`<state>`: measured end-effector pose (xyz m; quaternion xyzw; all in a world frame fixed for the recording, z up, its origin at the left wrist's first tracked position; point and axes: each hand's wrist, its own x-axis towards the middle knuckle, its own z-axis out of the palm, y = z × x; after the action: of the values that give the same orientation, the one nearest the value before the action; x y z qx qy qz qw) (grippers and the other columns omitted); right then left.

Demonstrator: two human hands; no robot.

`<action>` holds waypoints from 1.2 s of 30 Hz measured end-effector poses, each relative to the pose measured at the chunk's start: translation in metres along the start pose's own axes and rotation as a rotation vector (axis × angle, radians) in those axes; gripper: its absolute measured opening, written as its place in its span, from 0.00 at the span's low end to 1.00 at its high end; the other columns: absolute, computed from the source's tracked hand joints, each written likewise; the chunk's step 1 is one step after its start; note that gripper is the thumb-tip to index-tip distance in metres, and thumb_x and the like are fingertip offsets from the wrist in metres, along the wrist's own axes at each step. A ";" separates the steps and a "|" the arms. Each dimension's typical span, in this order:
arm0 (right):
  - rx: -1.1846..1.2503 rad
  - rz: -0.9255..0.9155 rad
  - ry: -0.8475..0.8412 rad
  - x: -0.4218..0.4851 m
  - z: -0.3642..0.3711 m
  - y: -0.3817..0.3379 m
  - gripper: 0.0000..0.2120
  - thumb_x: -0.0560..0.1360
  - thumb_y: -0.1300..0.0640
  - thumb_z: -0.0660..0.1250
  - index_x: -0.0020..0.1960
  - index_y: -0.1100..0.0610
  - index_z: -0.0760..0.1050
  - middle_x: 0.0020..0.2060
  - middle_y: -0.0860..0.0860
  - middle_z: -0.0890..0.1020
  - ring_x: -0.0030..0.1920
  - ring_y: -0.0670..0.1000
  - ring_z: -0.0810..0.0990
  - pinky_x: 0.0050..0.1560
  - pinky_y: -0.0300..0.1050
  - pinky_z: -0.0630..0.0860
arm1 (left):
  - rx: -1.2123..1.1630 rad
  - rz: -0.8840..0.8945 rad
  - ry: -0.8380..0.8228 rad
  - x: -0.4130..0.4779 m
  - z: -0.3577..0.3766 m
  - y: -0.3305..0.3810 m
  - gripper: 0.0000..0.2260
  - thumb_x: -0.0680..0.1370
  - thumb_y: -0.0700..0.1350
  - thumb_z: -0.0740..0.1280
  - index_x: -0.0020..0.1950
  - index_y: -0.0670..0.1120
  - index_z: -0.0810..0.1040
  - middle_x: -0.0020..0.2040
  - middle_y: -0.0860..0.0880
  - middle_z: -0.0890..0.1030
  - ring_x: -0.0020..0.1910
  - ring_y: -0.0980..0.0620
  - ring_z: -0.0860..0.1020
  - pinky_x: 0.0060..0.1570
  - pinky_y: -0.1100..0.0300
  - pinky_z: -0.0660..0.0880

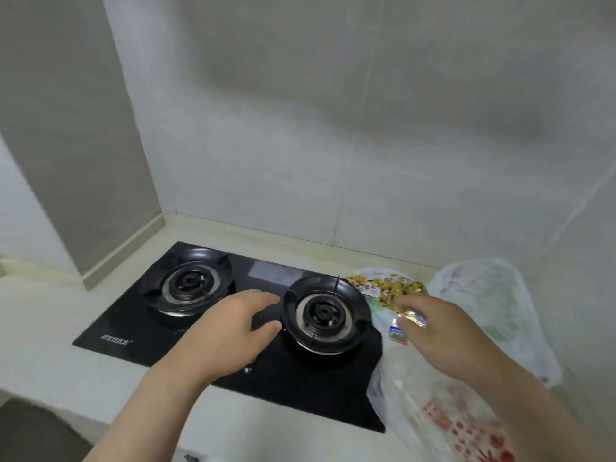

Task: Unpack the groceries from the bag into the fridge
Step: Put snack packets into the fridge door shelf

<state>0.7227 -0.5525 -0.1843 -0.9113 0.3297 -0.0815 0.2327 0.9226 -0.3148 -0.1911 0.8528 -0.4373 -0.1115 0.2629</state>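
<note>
The left hand (230,328) hovers over the black glass gas hob (126,325), just left of its right burner (325,313) — fingers loosely curled, holding nothing. The right hand (443,331) reaches over the translucent plastic grocery bag (391,400) on the counter (50,345) beside the hob. Its fingertips are at a gold foil packet (413,319) — blur hides whether they pinch it. A yellow-printed packet (383,286) lies just behind

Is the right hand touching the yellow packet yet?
Cannot tell. In the head view the right hand overlaps the yellow packet, but blur hides any fingertip contact.
</note>
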 end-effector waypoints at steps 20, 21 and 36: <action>0.028 0.087 -0.045 0.043 -0.043 0.165 0.15 0.80 0.49 0.62 0.66 0.46 0.74 0.63 0.42 0.76 0.64 0.44 0.73 0.61 0.37 0.68 | 0.063 0.086 -0.251 0.128 0.107 0.112 0.10 0.78 0.51 0.66 0.54 0.68 0.73 0.51 0.66 0.76 0.52 0.63 0.77 0.54 0.66 0.73; 0.027 0.074 -0.052 0.051 -0.043 0.173 0.15 0.80 0.49 0.61 0.66 0.46 0.73 0.63 0.42 0.76 0.64 0.44 0.73 0.61 0.38 0.68 | 0.071 0.086 -0.254 0.135 0.111 0.115 0.10 0.78 0.51 0.66 0.49 0.69 0.72 0.50 0.66 0.78 0.52 0.63 0.77 0.53 0.66 0.74; 0.084 0.045 -0.173 0.160 -0.015 0.226 0.16 0.79 0.48 0.59 0.65 0.47 0.75 0.59 0.44 0.79 0.52 0.45 0.77 0.53 0.41 0.74 | 0.018 -0.030 -0.335 0.234 0.172 0.113 0.09 0.77 0.52 0.65 0.54 0.66 0.78 0.46 0.61 0.80 0.42 0.63 0.78 0.41 0.72 0.71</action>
<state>0.7140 -0.8121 -0.2796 -0.8967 0.3251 -0.0110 0.3001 0.9121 -0.6176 -0.2639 0.8310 -0.4633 -0.2519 0.1769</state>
